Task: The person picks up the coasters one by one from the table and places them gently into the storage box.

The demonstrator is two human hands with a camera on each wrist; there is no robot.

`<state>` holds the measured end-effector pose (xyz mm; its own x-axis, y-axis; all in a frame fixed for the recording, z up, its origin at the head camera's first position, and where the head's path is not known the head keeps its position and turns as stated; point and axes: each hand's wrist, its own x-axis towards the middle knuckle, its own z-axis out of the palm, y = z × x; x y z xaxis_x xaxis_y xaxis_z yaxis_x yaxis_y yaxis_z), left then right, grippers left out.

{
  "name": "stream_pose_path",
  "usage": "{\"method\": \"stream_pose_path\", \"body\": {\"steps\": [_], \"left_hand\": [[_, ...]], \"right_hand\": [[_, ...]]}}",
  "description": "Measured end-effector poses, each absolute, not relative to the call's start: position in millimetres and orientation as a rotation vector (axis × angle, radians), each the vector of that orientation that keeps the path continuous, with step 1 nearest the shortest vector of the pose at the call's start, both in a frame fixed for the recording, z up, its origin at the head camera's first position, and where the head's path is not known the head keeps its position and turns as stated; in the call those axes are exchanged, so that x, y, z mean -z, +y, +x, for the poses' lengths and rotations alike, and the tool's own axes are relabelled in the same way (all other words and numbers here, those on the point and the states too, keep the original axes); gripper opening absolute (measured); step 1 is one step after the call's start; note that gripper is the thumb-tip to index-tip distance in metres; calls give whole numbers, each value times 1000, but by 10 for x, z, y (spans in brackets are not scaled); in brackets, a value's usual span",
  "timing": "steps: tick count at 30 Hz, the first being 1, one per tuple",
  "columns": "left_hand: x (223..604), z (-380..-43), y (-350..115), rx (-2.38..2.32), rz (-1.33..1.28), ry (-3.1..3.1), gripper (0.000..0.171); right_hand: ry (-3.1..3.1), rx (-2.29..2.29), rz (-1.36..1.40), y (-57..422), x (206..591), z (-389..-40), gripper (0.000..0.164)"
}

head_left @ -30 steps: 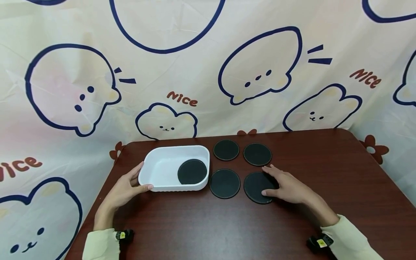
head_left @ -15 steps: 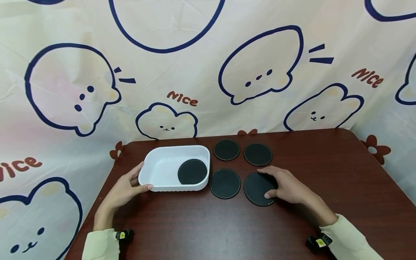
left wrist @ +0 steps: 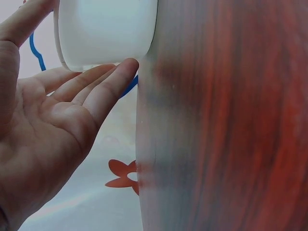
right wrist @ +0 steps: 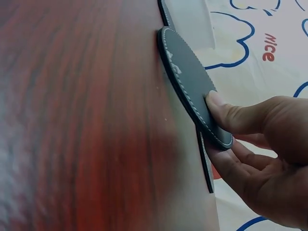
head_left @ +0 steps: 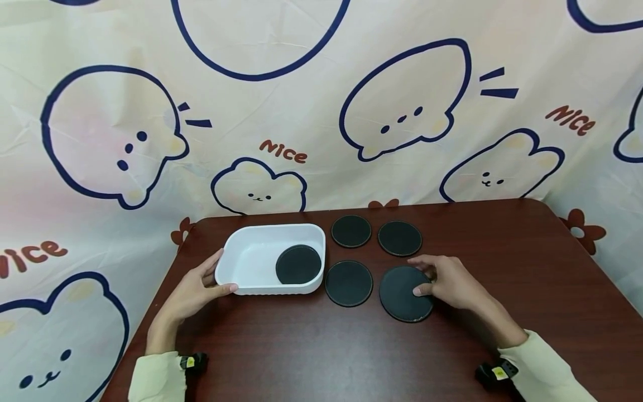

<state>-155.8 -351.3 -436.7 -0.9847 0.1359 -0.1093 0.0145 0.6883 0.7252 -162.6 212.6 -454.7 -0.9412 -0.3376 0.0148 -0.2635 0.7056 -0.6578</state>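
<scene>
Cartoon-print backdrop [head_left: 321, 123] behind brown tabletop [head_left: 326, 346]

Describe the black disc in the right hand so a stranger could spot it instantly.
On the brown table stands a white container; to its right are four black discs. Pick the near right disc. Unlike its neighbours, it is pinched by the right hand.

Head view fwd/down, wrist views v. close

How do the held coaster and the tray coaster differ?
The held coaster is tilted, pinched by the right hand; the tray coaster rests untouched in the white tray. The thumb partly covers the held coaster, the tray's near wall the tray coaster's near edge. Both are round and black.
</scene>
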Motion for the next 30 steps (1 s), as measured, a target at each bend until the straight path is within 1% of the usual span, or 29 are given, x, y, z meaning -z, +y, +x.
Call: {"method": "stream_pose_path", "body": {"steps": [5, 14, 23, 30], "left_hand": [[4362, -1560, -3511, -1176, 129, 2744, 108], [4361, -1556, -3505, -1163, 126, 2750, 108], [4363, -1561, -3514, -1172, 140, 2748, 107], [4358, -1562, -3514, -1185, 146, 2741, 108]], "right_hand": [[2769, 1110, -469, 2156, 4519, -1631, 48], [2719, 1233, -408, 2165, 4530, -1646, 40], [2582, 1375, -346, 2185, 4535, -1670, 39], [2471, 1464, -327, 2207, 4534, -1673, 43]]}}
